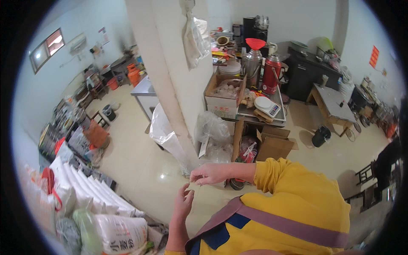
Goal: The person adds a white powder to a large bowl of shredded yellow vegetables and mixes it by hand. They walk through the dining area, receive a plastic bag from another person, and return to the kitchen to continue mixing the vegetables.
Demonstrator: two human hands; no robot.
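Note:
My right hand (208,174) is out in front of me over the floor, fingers curled downward and loosely bent. Just below it, my left hand (185,198) points upward with thumb and fingers apart. The fingertips of both hands come close together; any small thing between the right fingers is too small to make out. A pale dust shows on the skin. Yellow sleeves and a purple-edged apron (220,220) cover my arms and body. Beyond my hands is the foot of a white pillar (188,140), with clear plastic bags (216,134) beside it.
A metal table (280,119) holds a carton of eggs (220,98), a kitchen scale (267,105) and two vacuum flasks (272,75). An open cardboard box (277,143) stands below. Flour sacks (122,232) are stacked at left. A black bin (321,136) is at right.

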